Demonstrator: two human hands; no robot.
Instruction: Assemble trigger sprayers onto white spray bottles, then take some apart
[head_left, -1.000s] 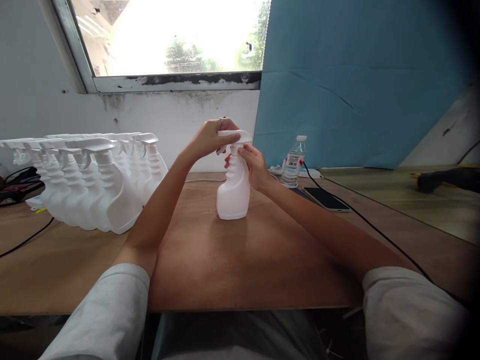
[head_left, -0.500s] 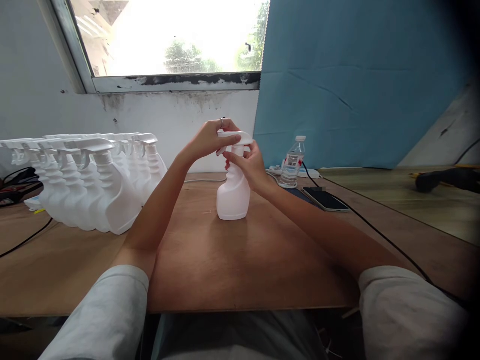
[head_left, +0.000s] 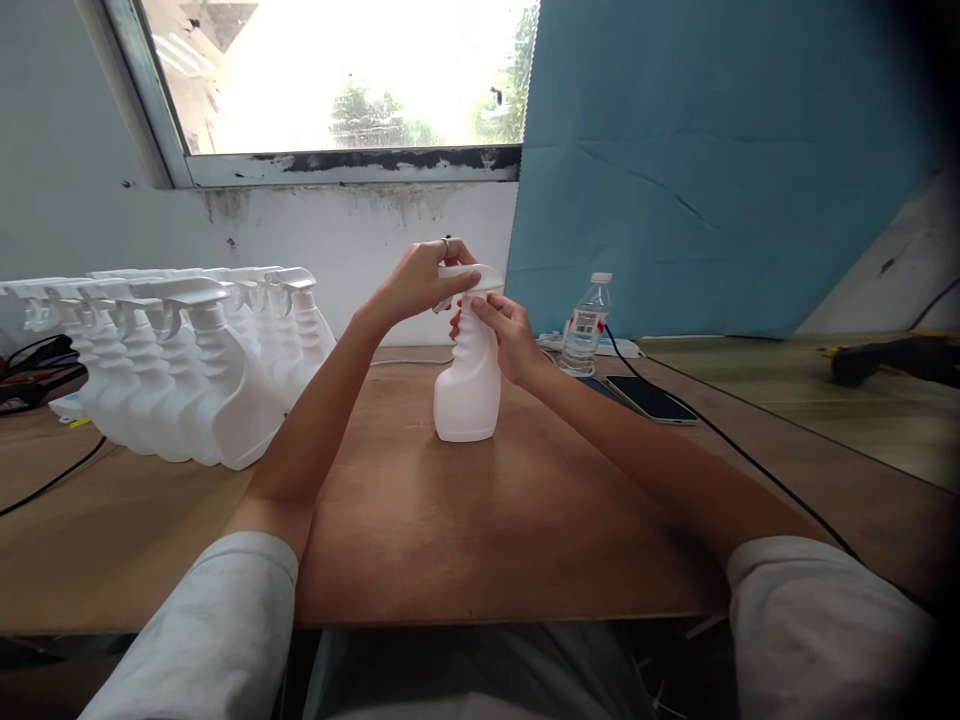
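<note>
The white plastic spray bottle [head_left: 467, 385] stood upright on the brown wooden surface [head_left: 420, 520], left hand [head_left: 420, 280] fingers closed over its trigger head [head_left: 472, 275], right hand [head_left: 510, 335] fingers apparently gripping the neck directly beneath.

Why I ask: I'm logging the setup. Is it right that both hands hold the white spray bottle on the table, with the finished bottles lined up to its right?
Not quite. The head view shows the left hand and right hand on the spray bottle, but the row of bottles stands to its left.

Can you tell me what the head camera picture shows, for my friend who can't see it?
Two hands work on a white spray bottle standing on a wooden table: the left hand grips its trigger head, the right hand its neck. A row of white spray bottles stands to the left.
</note>
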